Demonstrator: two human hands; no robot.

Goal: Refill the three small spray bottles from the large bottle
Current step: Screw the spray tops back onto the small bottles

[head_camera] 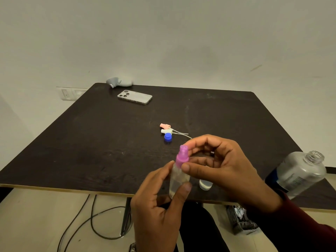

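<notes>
My left hand [160, 202] grips the clear body of a small spray bottle [179, 176] above the table's near edge. My right hand [216, 166] pinches its purple spray head [182, 156] with thumb and fingers. Behind my right hand another small clear bottle [205, 185] stands on the table, mostly hidden. The large clear bottle [300, 173] stands uncapped at the right edge. A pink spray head [165, 126], a white spray head [166, 131] with thin tubes and a blue cap [167, 137] lie loose mid-table.
A dark square table [109, 142] carries a phone [135, 96] face down at the back and a grey object [119, 82] at its far edge. Cables [87, 220] run on the floor below; a small bin [241, 220] sits under the right side.
</notes>
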